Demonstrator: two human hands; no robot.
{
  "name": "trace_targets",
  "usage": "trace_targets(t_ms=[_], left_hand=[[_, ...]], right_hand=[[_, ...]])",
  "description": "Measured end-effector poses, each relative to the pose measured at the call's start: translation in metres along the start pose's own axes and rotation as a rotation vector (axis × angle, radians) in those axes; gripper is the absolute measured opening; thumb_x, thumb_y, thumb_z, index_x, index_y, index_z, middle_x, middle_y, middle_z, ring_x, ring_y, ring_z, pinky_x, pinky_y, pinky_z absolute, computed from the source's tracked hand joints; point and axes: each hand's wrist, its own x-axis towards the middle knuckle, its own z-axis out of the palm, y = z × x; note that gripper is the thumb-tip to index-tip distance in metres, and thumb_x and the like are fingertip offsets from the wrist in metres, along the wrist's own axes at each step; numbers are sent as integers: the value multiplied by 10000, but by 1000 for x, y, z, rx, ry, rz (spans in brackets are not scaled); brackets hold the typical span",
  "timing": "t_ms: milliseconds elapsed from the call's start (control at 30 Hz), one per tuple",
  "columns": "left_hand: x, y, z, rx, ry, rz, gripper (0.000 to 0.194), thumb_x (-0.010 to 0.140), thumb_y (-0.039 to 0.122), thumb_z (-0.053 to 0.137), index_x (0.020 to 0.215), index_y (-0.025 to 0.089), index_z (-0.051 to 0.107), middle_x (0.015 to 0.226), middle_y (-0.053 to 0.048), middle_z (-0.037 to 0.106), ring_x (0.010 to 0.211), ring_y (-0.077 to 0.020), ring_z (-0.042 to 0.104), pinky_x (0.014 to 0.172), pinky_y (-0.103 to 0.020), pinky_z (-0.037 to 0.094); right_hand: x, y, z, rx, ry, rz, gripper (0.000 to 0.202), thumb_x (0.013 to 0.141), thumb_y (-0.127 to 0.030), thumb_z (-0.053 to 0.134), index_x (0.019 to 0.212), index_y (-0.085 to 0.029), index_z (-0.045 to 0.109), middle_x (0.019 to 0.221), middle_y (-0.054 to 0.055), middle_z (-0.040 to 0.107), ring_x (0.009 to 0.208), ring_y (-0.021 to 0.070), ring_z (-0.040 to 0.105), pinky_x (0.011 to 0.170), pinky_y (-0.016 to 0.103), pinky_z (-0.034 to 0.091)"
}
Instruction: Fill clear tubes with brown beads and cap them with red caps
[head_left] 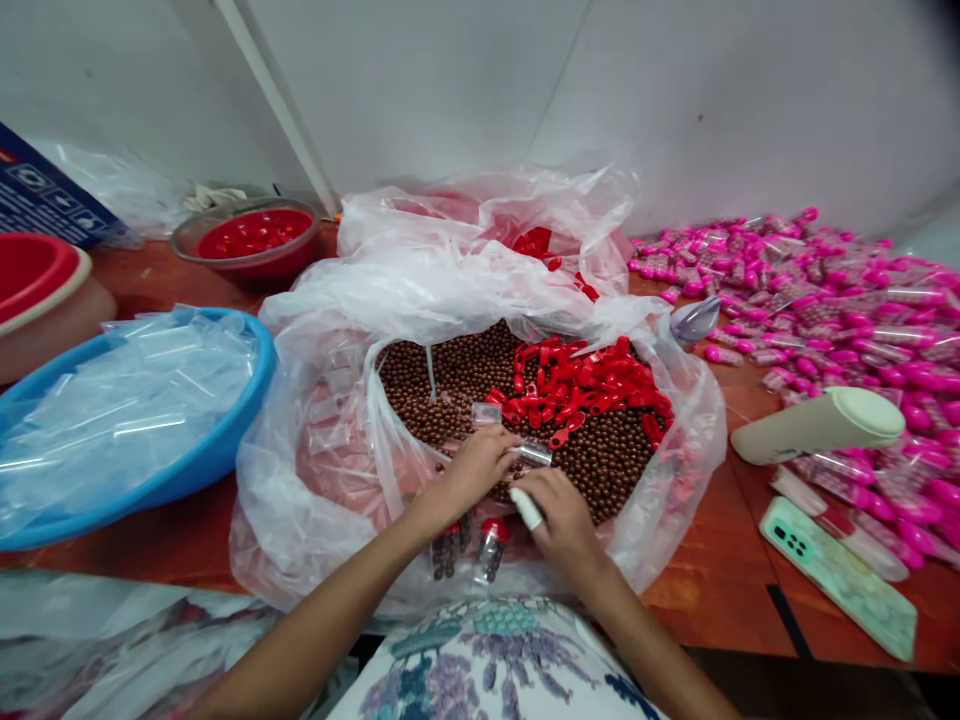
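Observation:
My left hand reaches over a plastic bag full of brown, shiny round balls. Its fingers are closed at the end of a clear plastic tube. Close beside it, my right hand curls its fingers low over the balls; what they hold, if anything, is hidden. A white cover wraps one of its digits. Small red plastic spoons are heaped on the balls beyond my hands. Another clear tube lies just past my left hand. Below my wrists, red-capped tubes with balls inside lie on the bag's near edge.
On the left stands a blue basin of clear tubes, with a red bowl behind. Pink-capped filled tubes pile up at right, near a pale cylinder and a phone. Another plastic bag holds red pieces.

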Motion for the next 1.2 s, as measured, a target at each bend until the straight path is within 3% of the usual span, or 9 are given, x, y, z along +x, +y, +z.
trace_targets(t_ms=[100,200,400,500,600,733,900,1100,1200], left_hand=[[17,-2,11,110,-50,39,243,830,243,498,1019,181,638,944,-66,602,915,-189,531,833,-284,387],[26,-3,13,161,-102,51,264,795,242,550,1044,205,630,933,-57,585,913,-197,521,813,-283,387],[30,-4,19,94,-139,75,354,758,183,578,1110,214,607,922,-54,553,889,-193,520,794,-270,394],[30,-6,23,-8,-158,63,330,737,171,599,1066,196,618,939,-47,558,888,-181,526,805,-262,393],[30,-9,26,-127,-172,-5,278,710,162,617,988,182,628,922,-30,591,857,-171,535,791,-261,394],[28,-11,24,-343,-157,-121,229,686,153,618,915,166,625,775,9,606,724,-141,532,682,-234,393],[25,-9,16,-638,-105,-216,242,629,185,671,863,141,631,659,31,567,616,-106,501,599,-210,380],[7,-1,4,-1061,-117,-474,441,573,311,757,963,143,640,799,-27,640,622,-115,569,577,-244,470],[-3,5,-2,-1099,-108,-481,479,558,320,775,981,127,659,874,-70,662,652,-135,594,590,-270,504]], right_hand=[[-7,27,-21,-44,176,192,224,844,-147,422,993,-207,579,923,58,581,881,206,518,785,362,432],[-10,49,-37,-134,243,264,260,828,-124,413,1005,-213,581,935,62,572,888,217,516,801,387,434],[15,67,-47,-384,100,139,611,659,62,384,1153,-249,565,1063,72,520,981,223,465,831,376,432],[31,69,-47,-492,21,50,557,697,49,415,1124,-259,595,1143,78,505,1052,242,436,872,397,403],[37,70,-48,-512,23,47,440,736,6,459,1065,-237,620,1170,75,527,1092,252,421,897,404,377],[30,68,-52,-366,120,120,309,787,-107,510,1060,-220,600,1108,59,599,1075,251,454,914,418,356],[14,57,-47,59,256,363,282,829,-349,519,1067,-219,592,1037,68,632,956,227,555,866,401,420],[7,49,-31,407,296,533,391,804,-378,548,1162,-219,540,1133,65,606,1029,221,554,947,425,390],[7,46,-27,440,296,541,398,796,-381,558,1160,-220,546,1162,65,596,1065,226,540,978,444,364]])
